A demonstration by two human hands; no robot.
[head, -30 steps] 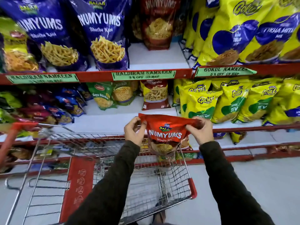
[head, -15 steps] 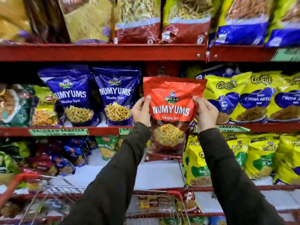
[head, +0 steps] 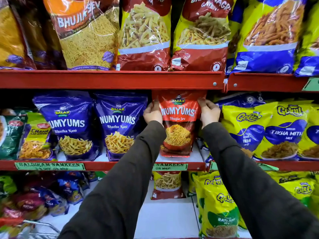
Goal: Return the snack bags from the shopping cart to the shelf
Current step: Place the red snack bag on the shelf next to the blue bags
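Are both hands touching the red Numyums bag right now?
Touching. The head view shows the left hand and right hand gripping the red Numyums bag by its upper side edges, fingers wrapped onto its front.

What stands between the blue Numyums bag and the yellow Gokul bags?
The head view shows the red bag there, upright, held by the left hand and the right hand.

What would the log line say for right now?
step: shelving | object: red Numyums bag upright on middle shelf | left hand: gripping | right hand: gripping | neighbour: blue Numyums bag
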